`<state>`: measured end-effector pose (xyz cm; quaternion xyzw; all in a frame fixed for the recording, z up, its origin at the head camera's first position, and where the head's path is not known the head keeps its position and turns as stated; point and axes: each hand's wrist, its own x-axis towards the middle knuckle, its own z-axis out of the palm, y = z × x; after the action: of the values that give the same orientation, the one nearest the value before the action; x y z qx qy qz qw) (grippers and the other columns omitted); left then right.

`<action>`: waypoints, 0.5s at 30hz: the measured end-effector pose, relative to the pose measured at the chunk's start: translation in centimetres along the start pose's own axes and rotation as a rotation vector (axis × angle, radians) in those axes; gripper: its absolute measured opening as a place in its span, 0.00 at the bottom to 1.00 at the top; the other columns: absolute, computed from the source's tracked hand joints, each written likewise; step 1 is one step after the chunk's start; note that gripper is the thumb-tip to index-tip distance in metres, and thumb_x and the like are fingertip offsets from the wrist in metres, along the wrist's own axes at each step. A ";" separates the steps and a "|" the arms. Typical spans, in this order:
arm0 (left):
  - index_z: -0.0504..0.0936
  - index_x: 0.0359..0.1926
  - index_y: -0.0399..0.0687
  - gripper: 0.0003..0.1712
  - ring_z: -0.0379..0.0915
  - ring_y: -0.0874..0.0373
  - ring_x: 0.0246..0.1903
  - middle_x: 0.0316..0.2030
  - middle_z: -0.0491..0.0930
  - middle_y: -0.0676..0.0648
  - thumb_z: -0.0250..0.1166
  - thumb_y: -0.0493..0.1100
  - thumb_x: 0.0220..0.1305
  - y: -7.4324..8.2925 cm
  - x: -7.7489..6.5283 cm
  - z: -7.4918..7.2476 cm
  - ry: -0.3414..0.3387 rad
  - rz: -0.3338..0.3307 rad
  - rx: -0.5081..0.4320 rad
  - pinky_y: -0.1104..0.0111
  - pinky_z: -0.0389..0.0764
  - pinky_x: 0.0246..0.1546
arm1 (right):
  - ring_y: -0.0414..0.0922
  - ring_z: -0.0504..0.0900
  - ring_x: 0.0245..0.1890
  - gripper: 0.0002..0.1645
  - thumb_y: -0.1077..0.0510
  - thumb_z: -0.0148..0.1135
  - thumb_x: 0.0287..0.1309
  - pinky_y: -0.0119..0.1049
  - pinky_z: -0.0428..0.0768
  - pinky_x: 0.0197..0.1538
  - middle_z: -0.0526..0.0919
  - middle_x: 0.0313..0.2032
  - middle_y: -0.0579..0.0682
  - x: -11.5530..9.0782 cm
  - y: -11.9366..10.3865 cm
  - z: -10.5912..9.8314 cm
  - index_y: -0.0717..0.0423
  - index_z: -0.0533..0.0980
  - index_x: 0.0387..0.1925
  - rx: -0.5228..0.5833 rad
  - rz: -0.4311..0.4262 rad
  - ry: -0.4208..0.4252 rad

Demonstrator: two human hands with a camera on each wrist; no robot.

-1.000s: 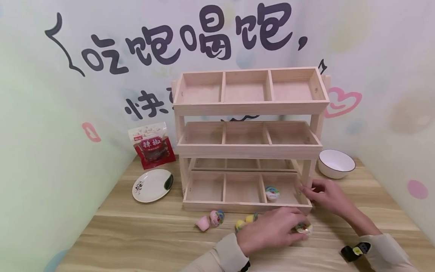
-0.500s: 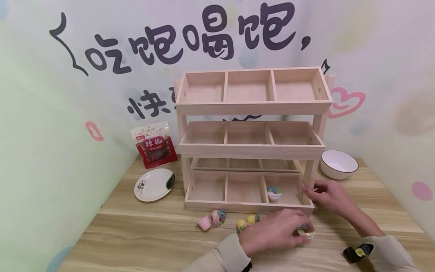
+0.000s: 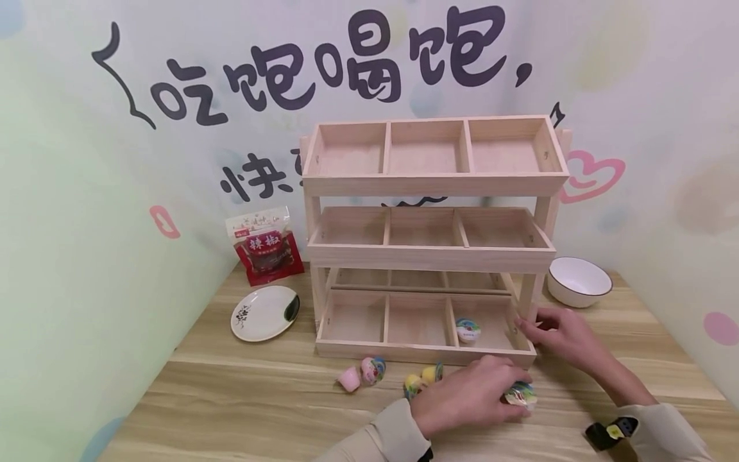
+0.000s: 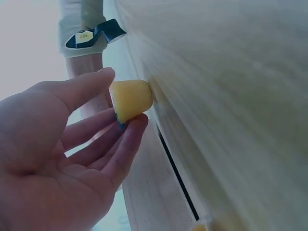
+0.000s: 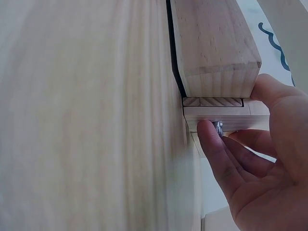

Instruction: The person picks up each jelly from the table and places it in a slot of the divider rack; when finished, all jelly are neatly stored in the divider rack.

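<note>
My left hand [image 3: 470, 396] pinches a yellow jelly cup [image 4: 131, 100] between thumb and fingertips, low over the table in front of the shelf's right end. Its printed lid [image 3: 521, 393] shows in the head view. My right hand [image 3: 562, 333] grips the lower right corner of the three-tier wooden shelf [image 3: 430, 258]; the right wrist view has its thumb on the tray's corner and a finger beside a metal bolt [image 5: 218, 128]. Another jelly cup [image 3: 467, 330] leans in the bottom tray's right compartment, lid outward.
Two pink jelly cups [image 3: 360, 374] and two yellow jelly cups [image 3: 423, 378] lie before the shelf, the yellow ones close by my left wrist. A plate [image 3: 264, 314] and a red snack bag [image 3: 265, 247] stand left, a white bowl [image 3: 579, 282] right.
The jelly cup in my left hand has turned, so more of its lid faces the head camera. My right hand keeps its grip on the shelf. The head view has shifted slightly left.
</note>
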<state>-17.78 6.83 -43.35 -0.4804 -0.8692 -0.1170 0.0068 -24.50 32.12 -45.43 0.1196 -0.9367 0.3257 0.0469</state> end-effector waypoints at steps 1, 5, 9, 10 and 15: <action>0.85 0.60 0.61 0.20 0.72 0.79 0.43 0.46 0.80 0.67 0.70 0.60 0.74 0.0 0.1 0.0 0.002 0.003 -0.001 0.87 0.70 0.45 | 0.35 0.82 0.35 0.20 0.42 0.70 0.72 0.32 0.79 0.33 0.92 0.39 0.49 0.0 0.1 0.0 0.54 0.89 0.49 -0.001 -0.003 0.004; 0.86 0.60 0.61 0.20 0.71 0.80 0.41 0.45 0.82 0.68 0.70 0.59 0.74 0.1 0.2 -0.5 0.032 0.010 -0.030 0.88 0.70 0.44 | 0.34 0.81 0.34 0.17 0.42 0.70 0.72 0.32 0.78 0.32 0.91 0.35 0.47 0.0 0.3 0.0 0.51 0.89 0.44 -0.010 -0.008 0.019; 0.88 0.61 0.61 0.21 0.73 0.80 0.44 0.49 0.85 0.68 0.71 0.60 0.72 0.0 0.1 -1.5 0.082 0.021 -0.056 0.90 0.69 0.48 | 0.33 0.81 0.34 0.15 0.42 0.70 0.72 0.32 0.78 0.32 0.90 0.33 0.46 -0.2 0.3 -0.1 0.49 0.88 0.40 -0.007 -0.005 0.024; 0.88 0.60 0.60 0.22 0.74 0.79 0.45 0.49 0.86 0.67 0.71 0.60 0.71 -0.1 0.1 -1.8 0.092 0.029 -0.053 0.90 0.69 0.48 | 0.33 0.82 0.34 0.15 0.42 0.70 0.72 0.32 0.78 0.33 0.90 0.33 0.46 -0.3 0.3 -0.1 0.48 0.88 0.39 -0.004 -0.003 0.023; 0.89 0.59 0.55 0.21 0.76 0.78 0.42 0.48 0.88 0.63 0.73 0.58 0.71 -1.4 0.2 -4.0 0.106 0.014 -0.078 0.89 0.70 0.44 | 0.32 0.83 0.35 0.14 0.42 0.71 0.72 0.31 0.78 0.33 0.91 0.34 0.45 -0.1 0.3 -0.1 0.48 0.88 0.41 -0.010 -0.020 0.031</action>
<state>-19.50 5.44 -39.70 -0.4794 -0.8591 -0.1759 0.0347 -24.49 32.43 -45.58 0.1234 -0.9363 0.3224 0.0650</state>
